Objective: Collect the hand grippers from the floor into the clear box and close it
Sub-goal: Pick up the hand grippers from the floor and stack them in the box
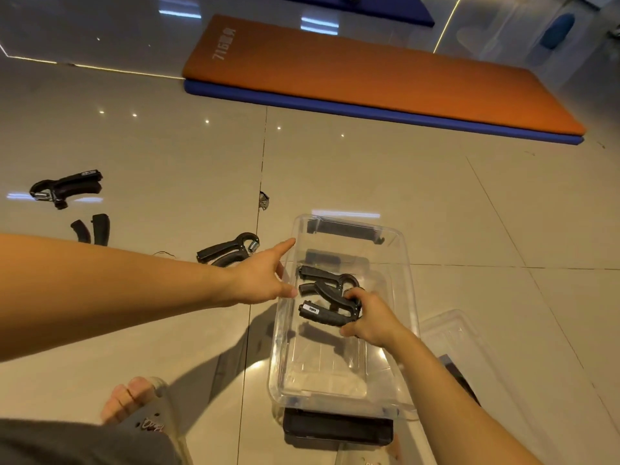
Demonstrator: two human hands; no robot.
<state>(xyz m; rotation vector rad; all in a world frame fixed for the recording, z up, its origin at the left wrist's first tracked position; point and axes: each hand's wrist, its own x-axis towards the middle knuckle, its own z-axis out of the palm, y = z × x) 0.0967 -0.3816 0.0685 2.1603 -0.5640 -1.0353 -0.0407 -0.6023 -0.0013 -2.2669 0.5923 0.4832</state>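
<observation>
A person bent over a tiled floor holds a black hand gripper [320, 315] inside the clear box [408, 270]. The right hand [372, 318] has fingers and thumb curled around the gripper's looped end. A second gripper [322, 280] lies in the box just beyond it, toward the far end; whether the two touch cannot be told. The left hand [265, 280] reaches out just left of the box's rim, fingers stretched and forefinger pointing forward, holding nothing. A third gripper [231, 251] lies on the floor just beyond that hand, near the box's left wall. Well off to the far left lie a fourth gripper [67, 187], in full view, and a fifth gripper [92, 228], partly hidden behind the left forearm. The lid [453, 330] rests on the floor just right of the box. A dark flat object [337, 427] sits at the box's near end, and a sandalled foot [141, 404] shows at near left. An orange mat [369, 82] lies on a blue mat [335, 109] at the far side.
</observation>
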